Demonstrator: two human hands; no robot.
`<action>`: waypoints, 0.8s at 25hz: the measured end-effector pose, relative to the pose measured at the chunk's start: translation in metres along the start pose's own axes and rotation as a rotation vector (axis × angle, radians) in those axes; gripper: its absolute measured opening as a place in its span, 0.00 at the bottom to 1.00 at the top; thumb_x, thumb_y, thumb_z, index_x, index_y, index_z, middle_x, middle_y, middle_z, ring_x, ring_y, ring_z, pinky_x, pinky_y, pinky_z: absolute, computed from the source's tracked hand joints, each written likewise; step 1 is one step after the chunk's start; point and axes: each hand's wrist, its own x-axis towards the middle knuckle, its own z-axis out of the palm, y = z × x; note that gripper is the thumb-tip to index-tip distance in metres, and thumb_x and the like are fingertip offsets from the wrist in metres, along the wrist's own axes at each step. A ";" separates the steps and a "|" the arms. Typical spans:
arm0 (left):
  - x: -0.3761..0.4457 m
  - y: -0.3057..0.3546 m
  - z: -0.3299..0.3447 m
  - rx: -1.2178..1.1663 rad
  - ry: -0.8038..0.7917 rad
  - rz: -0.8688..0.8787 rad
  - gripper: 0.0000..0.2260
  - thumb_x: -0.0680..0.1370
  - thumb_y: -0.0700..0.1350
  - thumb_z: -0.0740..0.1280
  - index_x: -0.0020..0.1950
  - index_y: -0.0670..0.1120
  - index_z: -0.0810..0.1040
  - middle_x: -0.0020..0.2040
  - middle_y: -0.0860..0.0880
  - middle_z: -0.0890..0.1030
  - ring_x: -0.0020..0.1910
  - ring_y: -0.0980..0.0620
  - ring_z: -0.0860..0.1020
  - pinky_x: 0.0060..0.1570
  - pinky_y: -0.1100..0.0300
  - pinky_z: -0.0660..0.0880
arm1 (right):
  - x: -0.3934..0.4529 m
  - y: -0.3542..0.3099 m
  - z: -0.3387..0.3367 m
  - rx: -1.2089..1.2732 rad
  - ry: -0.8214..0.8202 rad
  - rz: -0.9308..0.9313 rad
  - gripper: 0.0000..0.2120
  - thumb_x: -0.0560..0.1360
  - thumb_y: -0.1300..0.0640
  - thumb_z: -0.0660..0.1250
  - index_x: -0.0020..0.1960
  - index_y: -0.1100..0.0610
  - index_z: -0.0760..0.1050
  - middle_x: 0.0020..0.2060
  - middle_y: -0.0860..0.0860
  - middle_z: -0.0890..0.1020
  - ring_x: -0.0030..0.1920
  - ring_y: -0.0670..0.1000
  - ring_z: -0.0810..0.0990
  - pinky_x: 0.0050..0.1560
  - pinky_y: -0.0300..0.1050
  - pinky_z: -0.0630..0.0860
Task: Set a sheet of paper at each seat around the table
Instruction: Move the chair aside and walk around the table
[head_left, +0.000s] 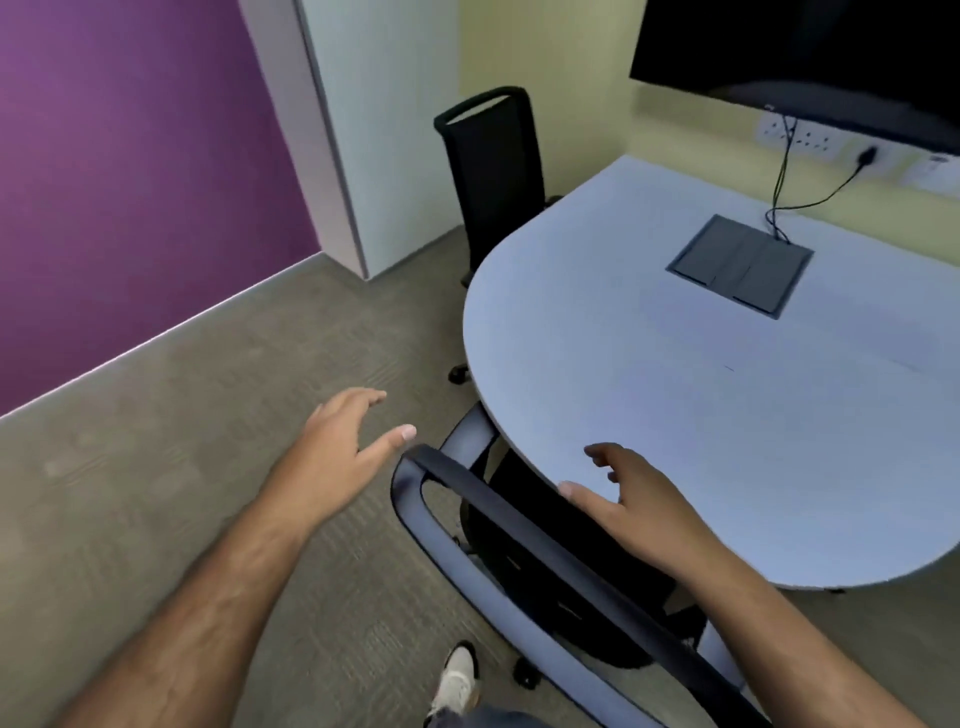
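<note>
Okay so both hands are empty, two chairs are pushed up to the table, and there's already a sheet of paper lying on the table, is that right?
Not quite. The head view shows no sheet of paper on the table; only a grey cable hatch sits in its top. The rest holds: the left hand and right hand are empty, and two chairs stand at the table.

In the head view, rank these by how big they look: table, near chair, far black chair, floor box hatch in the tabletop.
1. Table
2. Near chair, enlarged by closeness
3. Far black chair, probably similar in true size
4. Hatch
</note>
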 end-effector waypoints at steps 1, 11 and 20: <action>0.025 -0.005 0.001 0.014 -0.045 0.004 0.31 0.78 0.71 0.58 0.74 0.53 0.72 0.73 0.55 0.73 0.72 0.52 0.69 0.68 0.52 0.69 | 0.017 -0.001 0.006 0.014 -0.019 0.026 0.43 0.69 0.19 0.60 0.77 0.41 0.66 0.72 0.38 0.73 0.69 0.44 0.76 0.67 0.50 0.76; 0.176 -0.063 0.034 0.155 -0.470 -0.058 0.29 0.81 0.66 0.60 0.75 0.49 0.73 0.73 0.48 0.74 0.71 0.49 0.73 0.69 0.48 0.72 | 0.159 -0.018 0.060 0.019 -0.188 0.239 0.36 0.74 0.35 0.71 0.77 0.48 0.68 0.73 0.48 0.75 0.69 0.51 0.77 0.66 0.48 0.74; 0.310 -0.139 0.072 0.317 -0.775 0.161 0.27 0.80 0.61 0.66 0.74 0.47 0.73 0.72 0.47 0.77 0.68 0.48 0.76 0.67 0.52 0.74 | 0.240 -0.027 0.130 -0.021 -0.208 0.586 0.30 0.76 0.42 0.72 0.74 0.53 0.71 0.70 0.56 0.77 0.68 0.56 0.76 0.66 0.47 0.73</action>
